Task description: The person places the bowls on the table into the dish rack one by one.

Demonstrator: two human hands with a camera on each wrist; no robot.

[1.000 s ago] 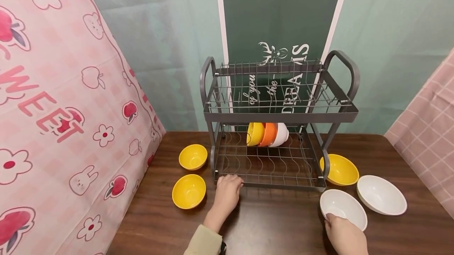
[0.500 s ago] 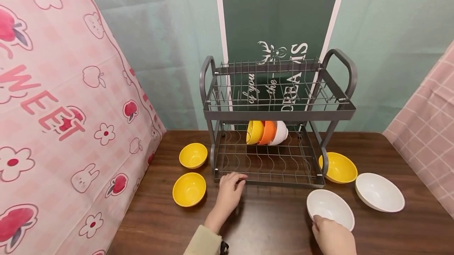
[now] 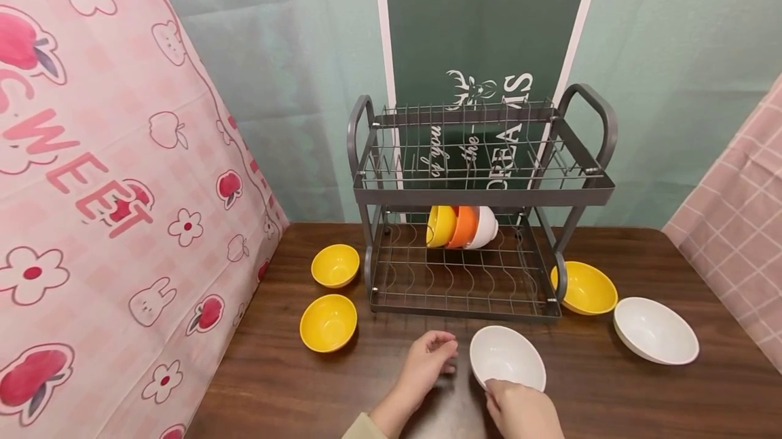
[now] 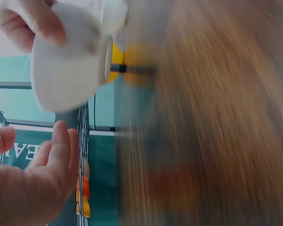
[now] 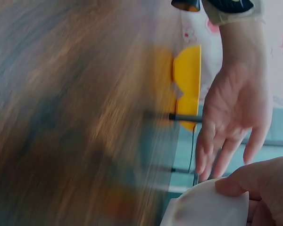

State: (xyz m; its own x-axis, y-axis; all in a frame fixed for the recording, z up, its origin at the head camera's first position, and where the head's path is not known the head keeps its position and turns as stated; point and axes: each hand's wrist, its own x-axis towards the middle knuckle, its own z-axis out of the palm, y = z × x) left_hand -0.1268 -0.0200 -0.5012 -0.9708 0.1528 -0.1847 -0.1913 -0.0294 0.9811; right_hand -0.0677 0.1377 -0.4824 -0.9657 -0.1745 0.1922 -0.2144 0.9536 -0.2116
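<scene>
A white bowl (image 3: 508, 356) is pinched at its near rim by my right hand (image 3: 523, 409), thumb on one side and fingers on the other. In the left wrist view the bowl (image 4: 66, 70) shows side-on, its foot raised off the wood. My left hand (image 3: 424, 370) is just left of the bowl, fingers loosely bent and holding nothing, with its palm turned toward it. In the right wrist view the left hand (image 5: 238, 108) reaches toward the bowl (image 5: 212, 205) with spread fingers.
A grey two-tier dish rack (image 3: 482, 198) stands behind the hands. Yellow, orange and white bowls (image 3: 461, 227) lean nested on its lower tier. Two yellow bowls (image 3: 328, 323) sit left of it; a yellow bowl (image 3: 588, 288) and another white bowl (image 3: 656, 330) sit right on the wooden table (image 3: 611, 398).
My right hand has carried the white bowl leftward, away from the other white bowl. My left hand has left the rack's front edge and come right and nearer, toward the bowl.
</scene>
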